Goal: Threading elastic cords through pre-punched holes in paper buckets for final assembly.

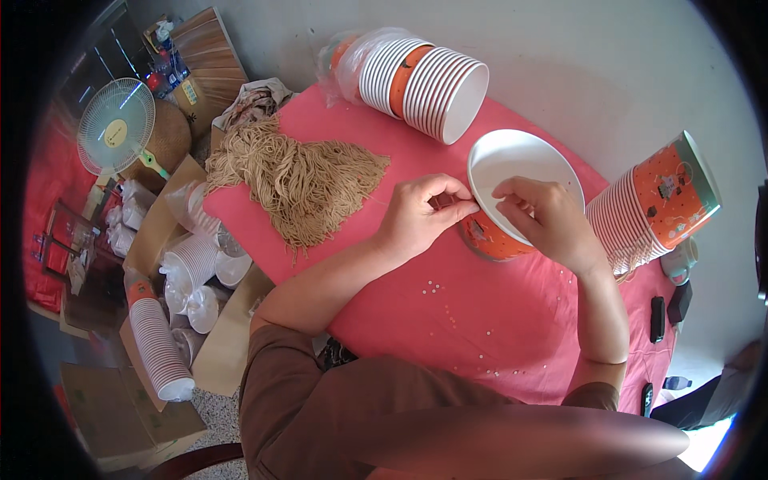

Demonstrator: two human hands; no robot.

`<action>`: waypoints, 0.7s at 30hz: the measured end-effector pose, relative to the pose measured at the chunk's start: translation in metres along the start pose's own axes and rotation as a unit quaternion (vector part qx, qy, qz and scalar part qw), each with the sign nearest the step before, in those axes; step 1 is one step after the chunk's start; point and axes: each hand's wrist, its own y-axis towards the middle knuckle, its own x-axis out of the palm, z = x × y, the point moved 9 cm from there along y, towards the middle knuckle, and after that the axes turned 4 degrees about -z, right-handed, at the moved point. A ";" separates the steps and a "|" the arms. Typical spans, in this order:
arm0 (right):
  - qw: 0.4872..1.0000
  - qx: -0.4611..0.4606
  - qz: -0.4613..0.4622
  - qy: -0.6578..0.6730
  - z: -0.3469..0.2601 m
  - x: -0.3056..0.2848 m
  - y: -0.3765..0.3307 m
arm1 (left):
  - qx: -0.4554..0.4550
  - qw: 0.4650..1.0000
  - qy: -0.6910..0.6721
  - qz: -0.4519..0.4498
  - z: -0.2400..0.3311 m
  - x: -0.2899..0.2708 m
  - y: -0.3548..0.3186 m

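A large paper bucket [494,241], orange-red outside with a printed pattern and white inside, stands tilted on the table before me. At the left side of its rim, my left hand [428,214] pinches with thumb and forefinger; what lies between the tips is too small to make out. My right hand [552,220] reaches over the near right rim with curled fingers, thumb and forefinger drawn together above the opening. Whatever they hold is hidden. To the left of the bucket lies a thick bundle of tan cords [308,188].
A nested stack of paper buckets [424,88] lies at the back; another stack [640,212] leans at the right, cords at its base. Small white paper dots [432,286] dot the pink tablecloth [384,300]. Left of the table are a carton [228,336] of cups and a fan [117,126].
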 end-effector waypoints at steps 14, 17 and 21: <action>0.992 0.048 -0.104 0.060 0.010 0.026 0.033 | -0.025 1.000 -0.016 0.004 -0.011 -0.003 0.002; 0.993 0.037 -0.104 0.043 0.002 0.025 0.035 | -0.011 1.000 -0.016 0.006 -0.013 -0.003 0.002; 0.995 0.029 -0.092 0.018 0.003 0.026 0.036 | -0.020 1.000 -0.020 -0.004 -0.012 -0.002 0.003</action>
